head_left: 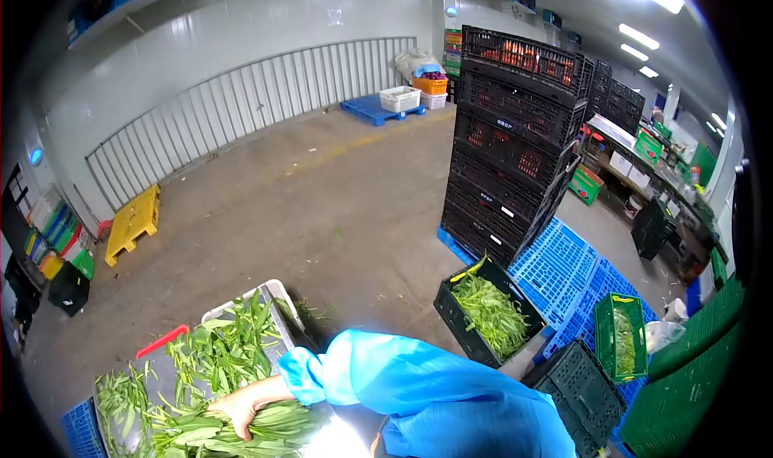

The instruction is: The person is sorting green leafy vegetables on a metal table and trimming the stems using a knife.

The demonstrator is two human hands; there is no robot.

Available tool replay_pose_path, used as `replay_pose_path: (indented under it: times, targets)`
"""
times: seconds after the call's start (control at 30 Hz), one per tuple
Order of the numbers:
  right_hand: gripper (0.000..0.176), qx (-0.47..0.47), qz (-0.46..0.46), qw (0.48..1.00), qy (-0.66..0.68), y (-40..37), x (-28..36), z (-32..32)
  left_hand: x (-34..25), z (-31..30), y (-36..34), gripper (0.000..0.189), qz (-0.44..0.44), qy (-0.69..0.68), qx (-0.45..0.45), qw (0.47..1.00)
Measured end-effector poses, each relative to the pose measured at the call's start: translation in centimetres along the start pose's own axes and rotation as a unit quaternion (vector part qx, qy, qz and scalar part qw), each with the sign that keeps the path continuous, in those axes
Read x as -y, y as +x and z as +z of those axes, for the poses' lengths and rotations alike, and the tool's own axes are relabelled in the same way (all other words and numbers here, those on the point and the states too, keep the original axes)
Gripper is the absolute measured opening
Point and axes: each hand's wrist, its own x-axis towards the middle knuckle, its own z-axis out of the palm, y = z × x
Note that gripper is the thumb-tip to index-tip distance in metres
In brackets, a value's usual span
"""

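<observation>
My right hand (245, 403), at the end of a blue sleeve (419, 385), lies over a bunch of long leafy greens (278, 427) at the lower left. Its thumb and fingers are spread around the bunch, and some fingertips are hidden among the leaves. Looser greens (233, 341) cover the metal work surface (165, 375) beyond the hand, and more lie at its left side. My left hand is out of view.
A white crate edge (279, 290) and a red edge (163, 341) border the work surface. To the right stand a dark crate of greens (491, 313), a green crate (620, 337), blue pallets (564, 273) and tall stacked black crates (515, 144). A yellow pallet (133, 223) leans at left.
</observation>
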Motion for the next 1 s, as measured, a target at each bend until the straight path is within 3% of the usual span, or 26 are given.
replay_pose_path:
  times: [0.1,0.13,0.23,0.37,0.47,0.5,0.53,0.57,0.6,0.63,0.67,0.7,0.77,0.8,0.83,0.93,1.0]
  targets:
    - [0.109,-0.075,0.017,0.990,-0.114,1.5,-0.9,1.9,-0.6,-1.8,-0.4,0.061,0.010,-0.041,-0.044,0.998]
    - [0.116,-0.048,0.007,0.992,-0.118,1.2,-0.6,2.2,-0.9,-2.6,-0.6,0.061,0.014,-0.057,-0.059,0.997]
    - [0.111,-0.061,-0.019,0.985,-0.161,1.0,0.4,3.8,-1.2,-4.9,-0.9,0.062,0.028,-0.109,-0.105,0.988]
    - [0.105,-0.157,-0.072,0.922,-0.346,0.9,1.3,7.6,-0.4,-8.0,-2.3,0.062,0.042,-0.179,-0.159,0.970]
    - [0.101,-0.193,-0.072,0.897,-0.390,-0.4,1.9,9.8,1.4,-9.2,-4.2,0.062,0.053,-0.235,-0.191,0.951]
    - [0.099,-0.191,-0.056,0.915,-0.352,-1.0,2.1,9.9,2.6,-9.3,-5.0,0.062,0.056,-0.261,-0.200,0.943]
    - [0.083,-0.165,-0.026,0.970,-0.176,-1.2,2.5,9.8,3.7,-9.4,-5.6,0.063,0.045,-0.295,-0.209,0.931]
    - [0.075,-0.156,0.005,0.987,0.040,-1.6,3.1,9.7,5.2,-9.4,-6.3,0.063,0.018,-0.338,-0.217,0.916]
    - [0.075,-0.165,0.042,0.961,0.220,-1.9,3.7,9.7,5.2,-9.8,-6.1,0.062,-0.078,-0.382,-0.237,0.890]
    - [0.070,-0.148,0.029,0.969,0.193,-1.7,3.8,9.0,5.2,-10.3,-6.1,0.063,-0.169,-0.429,-0.262,0.848]
    - [0.068,-0.131,-0.004,0.991,0.018,-2.4,4.1,8.0,8.7,-11.1,-7.1,0.061,-0.176,-0.418,-0.253,0.855]
    - [0.067,-0.113,-0.042,0.976,-0.182,-2.5,4.6,7.0,9.1,-11.1,-8.5,0.058,-0.224,-0.403,-0.286,0.840]
    - [0.073,-0.084,-0.071,0.917,-0.383,-2.4,5.1,5.4,10.0,-11.4,-11.0,0.045,-0.305,-0.236,-0.312,0.868]
    - [0.080,-0.063,-0.050,0.907,-0.413,-2.2,6.4,5.3,10.1,-11.0,-11.8,0.038,-0.359,-0.114,-0.308,0.873]
    - [0.087,-0.102,-0.166,0.884,-0.425,-1.2,-0.1,3.7,10.3,-11.0,-11.9,0.031,-0.391,-0.052,-0.311,0.864]
    - [0.096,-0.067,-0.131,0.893,-0.425,-0.4,2.2,3.5,12.3,-11.7,-13.8,0.021,-0.174,-0.076,-0.365,0.911]
    - [0.094,-0.064,-0.136,0.896,-0.418,-0.3,3.2,3.2,12.4,-13.0,-16.1,0.029,-0.263,-0.088,-0.358,0.892]
